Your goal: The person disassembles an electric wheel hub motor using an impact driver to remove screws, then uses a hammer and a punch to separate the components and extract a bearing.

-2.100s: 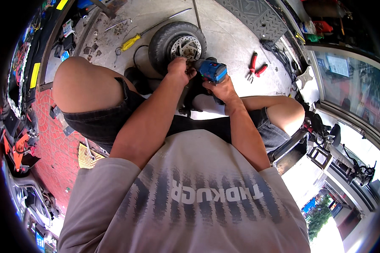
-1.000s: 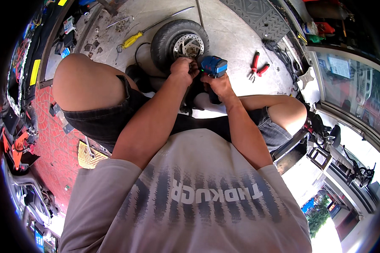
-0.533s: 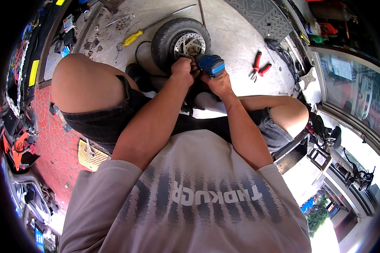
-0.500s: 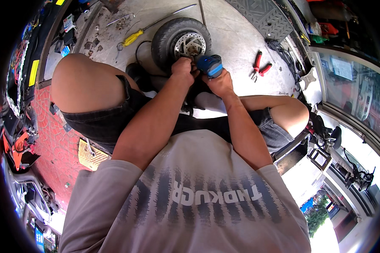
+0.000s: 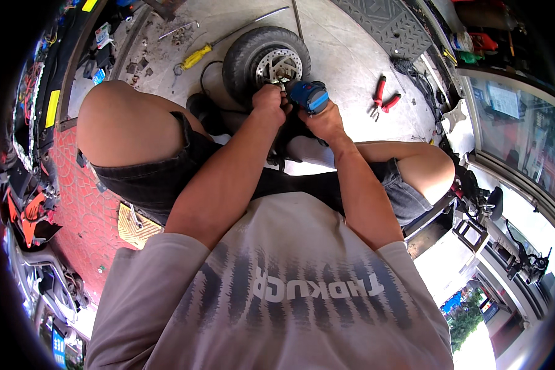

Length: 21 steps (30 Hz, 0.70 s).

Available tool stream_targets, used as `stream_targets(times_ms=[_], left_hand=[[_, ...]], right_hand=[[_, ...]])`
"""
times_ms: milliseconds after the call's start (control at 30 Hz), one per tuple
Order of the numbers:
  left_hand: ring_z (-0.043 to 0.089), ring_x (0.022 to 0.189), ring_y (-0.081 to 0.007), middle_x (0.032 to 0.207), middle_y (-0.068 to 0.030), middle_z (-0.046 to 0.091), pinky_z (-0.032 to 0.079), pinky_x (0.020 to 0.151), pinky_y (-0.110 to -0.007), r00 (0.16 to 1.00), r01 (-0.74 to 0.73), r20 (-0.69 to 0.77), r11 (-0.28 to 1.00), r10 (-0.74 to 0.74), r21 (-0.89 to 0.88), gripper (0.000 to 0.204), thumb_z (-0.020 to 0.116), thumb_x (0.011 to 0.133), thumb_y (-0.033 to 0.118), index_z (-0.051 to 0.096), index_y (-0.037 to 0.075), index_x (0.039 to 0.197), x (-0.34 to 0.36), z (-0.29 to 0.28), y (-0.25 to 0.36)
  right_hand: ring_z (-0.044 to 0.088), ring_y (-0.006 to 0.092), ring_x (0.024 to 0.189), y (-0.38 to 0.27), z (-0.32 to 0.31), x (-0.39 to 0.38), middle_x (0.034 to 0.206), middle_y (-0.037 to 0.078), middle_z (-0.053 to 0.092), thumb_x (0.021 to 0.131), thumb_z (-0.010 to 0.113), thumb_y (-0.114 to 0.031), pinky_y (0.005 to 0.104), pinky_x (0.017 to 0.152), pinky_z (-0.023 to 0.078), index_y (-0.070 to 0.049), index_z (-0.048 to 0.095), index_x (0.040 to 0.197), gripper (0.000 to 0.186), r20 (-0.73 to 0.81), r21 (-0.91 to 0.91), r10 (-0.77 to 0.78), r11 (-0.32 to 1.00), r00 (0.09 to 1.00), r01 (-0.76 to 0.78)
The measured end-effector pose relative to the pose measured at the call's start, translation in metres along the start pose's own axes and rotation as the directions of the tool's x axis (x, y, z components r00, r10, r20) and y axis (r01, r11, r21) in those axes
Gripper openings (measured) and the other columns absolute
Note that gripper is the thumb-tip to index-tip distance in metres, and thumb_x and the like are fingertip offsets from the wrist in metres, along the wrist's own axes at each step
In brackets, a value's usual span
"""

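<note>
A black-tyred small wheel (image 5: pixel 240 65) stands just beyond my hands, with a holed brake disc (image 5: pixel 293 60) on its face. Wrapped round the handle of a blue cordless power driver (image 5: pixel 310 97), my right hand (image 5: pixel 325 123) keeps the tool tilted toward the wheel's hub. My left hand (image 5: pixel 269 100) is closed beside the driver's front end, close to the hub. A small metal part (image 5: pixel 283 84) shows at its fingertips, too small to make out its kind. The driver's tip is hidden by my left fingers.
A yellow-handled screwdriver (image 5: pixel 197 56) lies left of the wheel; red-handled pliers (image 5: pixel 381 98) lie to the right. Small loose parts (image 5: pixel 143 64) are scattered at the far left. A dark ridged mat (image 5: pixel 382 28) is at the back right, and a glass-fronted cabinet (image 5: pixel 518 123) at the right.
The driver has turned slightly, and more of the metal part at my left fingertips shows. Both hands stay at the hub; the whole view has shifted a little.
</note>
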<state>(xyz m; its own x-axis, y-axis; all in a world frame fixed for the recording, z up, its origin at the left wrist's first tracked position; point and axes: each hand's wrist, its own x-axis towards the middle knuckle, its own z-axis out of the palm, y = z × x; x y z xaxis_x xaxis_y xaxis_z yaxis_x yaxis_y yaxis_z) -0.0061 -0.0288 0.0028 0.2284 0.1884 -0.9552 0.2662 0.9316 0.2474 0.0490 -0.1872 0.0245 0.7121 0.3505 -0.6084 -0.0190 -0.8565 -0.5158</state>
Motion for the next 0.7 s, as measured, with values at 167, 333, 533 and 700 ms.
stream_targets(times_ms=[167,333,533,700], left_hand=[[0.055,0.066,-0.0171,0.075,0.0003,0.059,0.053,0.063,-0.042,0.999,-0.041,0.017,0.999,0.041,-0.017,0.011,0.059,0.094,0.014,0.064,0.012,0.084,0.0,-0.001,0.002],[0.054,0.066,-0.0184,0.076,0.0007,0.057,0.052,0.064,-0.043,0.995,-0.064,0.068,0.997,0.067,-0.049,0.015,0.059,0.099,0.021,0.063,0.015,0.086,-0.001,-0.001,0.003],[0.052,0.065,-0.0166,0.072,0.0021,0.053,0.051,0.062,-0.041,0.996,0.014,0.084,0.999,-0.011,-0.032,0.017,0.061,0.1,0.028,0.061,0.017,0.086,-0.007,-0.002,0.004],[0.053,0.066,-0.0162,0.075,0.0009,0.054,0.05,0.06,-0.039,0.988,0.025,0.156,0.998,-0.016,-0.06,0.015,0.061,0.1,0.025,0.061,0.017,0.088,-0.016,-0.001,0.01]], right_hand=[[0.072,0.0361,0.111,0.004,0.004,0.004,0.116,0.024,0.074,0.073,0.084,-0.037,0.041,0.097,0.057,0.001,0.071,0.119,0.061,-0.005,0.033,0.048,0.998,0.999,-0.047],[0.07,0.0362,0.116,0.006,0.005,0.005,0.121,0.025,0.072,0.071,0.085,-0.037,0.0408,0.1,0.056,0.004,0.068,0.123,0.068,0.011,0.104,0.088,0.991,0.996,-0.089],[0.077,0.027,0.085,-0.01,-0.02,-0.025,0.09,0.017,0.077,0.072,0.085,-0.028,0.037,0.082,0.059,0.003,0.073,0.108,0.049,0.081,0.138,0.004,0.99,0.997,-0.015],[0.075,0.0232,0.074,-0.008,-0.026,-0.035,0.081,0.013,0.076,0.076,0.083,-0.023,0.0352,0.076,0.059,-0.002,0.075,0.1,0.033,0.032,0.147,-0.157,0.978,0.987,0.151]])
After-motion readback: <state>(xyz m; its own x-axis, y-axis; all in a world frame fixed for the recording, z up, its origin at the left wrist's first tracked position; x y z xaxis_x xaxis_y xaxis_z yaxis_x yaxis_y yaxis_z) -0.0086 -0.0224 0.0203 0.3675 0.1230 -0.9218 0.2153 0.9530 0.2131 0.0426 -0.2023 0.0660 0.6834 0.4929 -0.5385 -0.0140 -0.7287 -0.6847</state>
